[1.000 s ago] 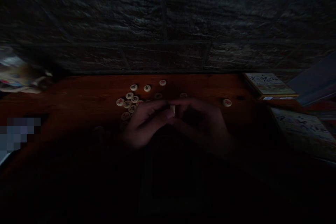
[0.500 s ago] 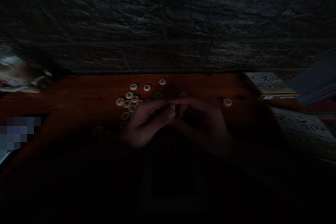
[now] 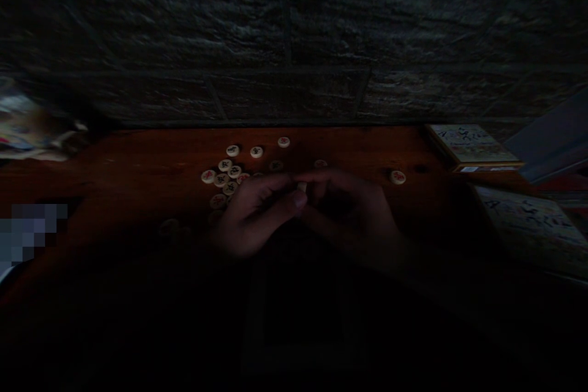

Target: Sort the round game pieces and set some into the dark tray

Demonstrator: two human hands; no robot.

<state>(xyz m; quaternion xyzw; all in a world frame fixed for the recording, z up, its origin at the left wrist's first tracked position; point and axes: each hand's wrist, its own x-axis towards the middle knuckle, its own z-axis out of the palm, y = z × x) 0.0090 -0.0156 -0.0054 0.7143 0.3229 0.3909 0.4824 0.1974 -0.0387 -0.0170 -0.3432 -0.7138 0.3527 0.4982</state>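
Between the fingertips of both hands a small pale xiangqi piece [image 3: 302, 186] shows, mostly covered by the fingers. My left hand [image 3: 255, 214] is closed on it in a pinch, thumb below. On its other side the fingers of my right hand [image 3: 356, 211] also pinch it; that hand lies in deep shadow. Several round xiangqi pieces [image 3: 221, 179] with black or red characters lie in a loose cluster beside and behind my left hand. Single pieces [image 3: 283, 142] sit farther back, and one red-marked piece [image 3: 397, 177] lies alone to the right.
A dark stone-like wall [image 3: 285, 43] closes off the back of the wooden table [image 3: 147, 159]. Two flat printed boxes [image 3: 478, 144] are at the right, near a grey upright panel [image 3: 551, 135]. A pale, colourful object [image 3: 27, 122] stands at the left. The foreground is almost black.
Both hands keep nearly the same pose around the held piece. The whole view has shifted very slightly; the pieces on the table stay in their arrangement.
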